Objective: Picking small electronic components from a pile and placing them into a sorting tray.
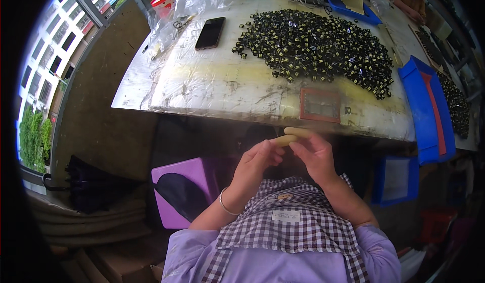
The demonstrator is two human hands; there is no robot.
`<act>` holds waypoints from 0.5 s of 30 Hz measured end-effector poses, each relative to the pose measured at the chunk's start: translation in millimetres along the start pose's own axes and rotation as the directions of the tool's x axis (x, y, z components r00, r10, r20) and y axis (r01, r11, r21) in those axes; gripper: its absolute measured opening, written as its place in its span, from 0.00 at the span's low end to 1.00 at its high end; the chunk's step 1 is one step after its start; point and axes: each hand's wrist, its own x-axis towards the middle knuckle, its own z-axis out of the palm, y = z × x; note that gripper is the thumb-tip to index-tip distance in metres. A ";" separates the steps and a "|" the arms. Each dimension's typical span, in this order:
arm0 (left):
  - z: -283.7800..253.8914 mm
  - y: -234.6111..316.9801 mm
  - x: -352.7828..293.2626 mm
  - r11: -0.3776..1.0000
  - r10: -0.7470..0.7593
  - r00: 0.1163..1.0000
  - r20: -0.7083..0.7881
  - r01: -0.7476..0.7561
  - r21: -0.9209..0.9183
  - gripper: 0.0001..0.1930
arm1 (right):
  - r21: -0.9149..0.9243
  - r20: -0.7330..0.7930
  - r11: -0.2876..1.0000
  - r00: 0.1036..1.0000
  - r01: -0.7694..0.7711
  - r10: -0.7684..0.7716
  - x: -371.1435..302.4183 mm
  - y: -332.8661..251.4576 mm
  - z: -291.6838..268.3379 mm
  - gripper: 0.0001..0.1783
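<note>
In front of the table's near edge, my left hand [260,157] and my right hand [316,156] meet with fingertips together. A yellowish finger cot [284,140] covers a finger of my left hand, pointing right. Another yellowish finger cot [297,131] is on a finger of my right hand, just above it. The right thumb and finger close around the tip of the left cot. My left fingers are curled in; whether anything small sits in either hand is hidden. Beyond, on the table, lies a wide pile of small black-and-yellow striped pieces [318,45].
A flat red-framed plate [320,105] lies near the edge of the plastic-covered table [202,88]. Left of the pile are a phone [210,33] and clear plastic bags [202,0]. A blue tray [427,108] stands at right. Below left is a purple stool [177,182].
</note>
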 end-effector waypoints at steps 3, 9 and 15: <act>-1.1 4.5 -0.6 0.986 -0.130 0.980 0.153 0.144 -0.087 0.27 | -0.059 0.063 0.997 0.997 0.056 -0.053 -1.4 1.2 -1.4 0.18; -3.0 -1.5 -4.4 0.990 -0.139 0.964 0.226 0.135 0.037 0.33 | 0.093 0.091 0.994 0.995 -0.053 0.044 -1.7 -2.1 -3.6 0.18; -0.1 -7.5 -13.4 1.000 -0.007 0.947 0.320 0.001 0.019 0.31 | -0.048 0.134 0.999 0.991 -0.025 0.031 -11.1 10.0 0.0 0.20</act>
